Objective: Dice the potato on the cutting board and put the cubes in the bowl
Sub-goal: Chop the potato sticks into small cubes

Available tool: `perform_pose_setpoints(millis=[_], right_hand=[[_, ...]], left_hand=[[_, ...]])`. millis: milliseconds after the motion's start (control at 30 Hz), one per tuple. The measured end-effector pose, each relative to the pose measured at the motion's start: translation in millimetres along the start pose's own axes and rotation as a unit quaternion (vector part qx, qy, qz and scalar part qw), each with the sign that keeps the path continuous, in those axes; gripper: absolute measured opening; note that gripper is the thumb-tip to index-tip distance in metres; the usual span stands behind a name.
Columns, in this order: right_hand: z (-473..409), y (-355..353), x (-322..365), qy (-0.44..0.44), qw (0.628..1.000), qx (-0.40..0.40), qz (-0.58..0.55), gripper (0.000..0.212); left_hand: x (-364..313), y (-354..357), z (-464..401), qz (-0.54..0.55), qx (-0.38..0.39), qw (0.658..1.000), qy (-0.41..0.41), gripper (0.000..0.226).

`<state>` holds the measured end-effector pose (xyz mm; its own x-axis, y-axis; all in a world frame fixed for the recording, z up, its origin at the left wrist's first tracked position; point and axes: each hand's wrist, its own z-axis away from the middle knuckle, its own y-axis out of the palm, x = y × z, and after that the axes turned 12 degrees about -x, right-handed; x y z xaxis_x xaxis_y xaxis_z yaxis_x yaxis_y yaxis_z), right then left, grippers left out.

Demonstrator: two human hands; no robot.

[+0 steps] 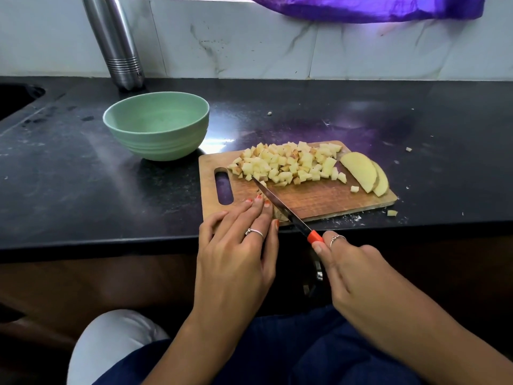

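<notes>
Your left hand point(238, 245) lies flat with straight fingers point(256, 205) pressing down on a small bit of potato at the near edge of the cutting board point(319, 198), orange-painted nails, thin silver ring on one finger. Your right hand point(352, 270) grips the orange plastic handle of the knife point(280, 205), fingers curled round it, ring there too; the dark slim blade runs diagonally up-left, just beside the left fingertips, tip reaching the near-left fringe of the cube pile. Board is rectangular wood, visible grain, rounded corners, oblong handle slot at its left end, sitting on the black speckled stone bench point(83, 176), its near edge close to the bench lip. Potato cubes point(288, 165): pale yellow, some with brownish skin faces, roughly square, heaped loosely across the far half of the board. Two uncut potato slices point(361, 173), half-moon shaped, smooth cut faces, overlap at the board's right end, one stray cube just left of them. A few crumbs and one cube lie on the bench off the board's near-right corner. The bowl point(156, 126) is matte pale green, round, ribbed rings low on its wall, standing on the bench just left and far of the board, no cubes in it. Brushed steel cylinder point(119, 48) with grooved bands stands far behind the bowl against the white marbled tile wall; shiny purple cloth point(374, 8) hangs top right.
</notes>
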<state>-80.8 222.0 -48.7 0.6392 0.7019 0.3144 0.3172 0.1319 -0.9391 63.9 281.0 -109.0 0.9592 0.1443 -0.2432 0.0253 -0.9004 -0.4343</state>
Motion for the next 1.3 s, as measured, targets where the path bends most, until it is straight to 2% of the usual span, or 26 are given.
perform_pose_setpoints(millis=[67, 100, 167, 300, 500, 567, 700, 900, 1067, 1300], right_hand=[[-5.4, 2.3, -4.4, -0.011, 1.0, 0.005, -0.009, 0.041], [-7.7, 3.6, -6.8, -0.011, 1.0, 0.001, -0.018, 0.042], [-9.0, 4.7, -7.9, -0.004, 1.0, -0.005, -0.019, 0.032], [-9.8, 6.2, 1.4, -0.002, 1.0, -0.024, 0.006, 0.025], [-15.7, 6.2, 14.4, 0.03, 0.998, -0.011, 0.048, 0.012], [-23.0, 5.9, 18.0, 0.044, 0.998, -0.013, 0.038, 0.014], [-39.3, 11.0, 19.4, 0.038, 0.999, -0.019, -0.012, 0.03], [-40.9, -0.7, 18.3, 0.038, 0.999, 0.01, -0.018, 0.035], [-40.8, -4.5, 21.0, 0.041, 0.999, 0.025, -0.021, 0.035], [-29.8, -6.1, 23.9, 0.06, 0.998, 0.027, -0.003, 0.034]], left_hand=[[0.1, 0.2, -0.6, 0.002, -0.001, 1.0, -0.001, 0.027], [0.0, 0.5, -0.5, 0.001, -0.002, 1.0, 0.0, 0.028], [-1.3, 1.3, -0.3, 0.001, -0.006, 1.0, 0.003, 0.028], [-2.5, 3.5, 0.6, 0.0, -0.019, 1.0, 0.003, 0.026], [-4.2, 3.1, 0.1, -0.014, -0.019, 1.0, 0.008, 0.025], [-4.8, 2.8, 0.0, -0.02, -0.013, 1.0, 0.011, 0.026], [-4.5, 0.0, -3.2, -0.027, 0.004, 0.999, 0.02, 0.027], [2.0, -4.6, -14.2, 0.0, 0.022, 1.0, 0.012, 0.032], [3.7, 0.5, -11.8, -0.04, 0.032, 0.999, 0.009, 0.042], [4.4, 5.6, -9.3, -0.046, 0.001, 0.999, 0.006, 0.038]])
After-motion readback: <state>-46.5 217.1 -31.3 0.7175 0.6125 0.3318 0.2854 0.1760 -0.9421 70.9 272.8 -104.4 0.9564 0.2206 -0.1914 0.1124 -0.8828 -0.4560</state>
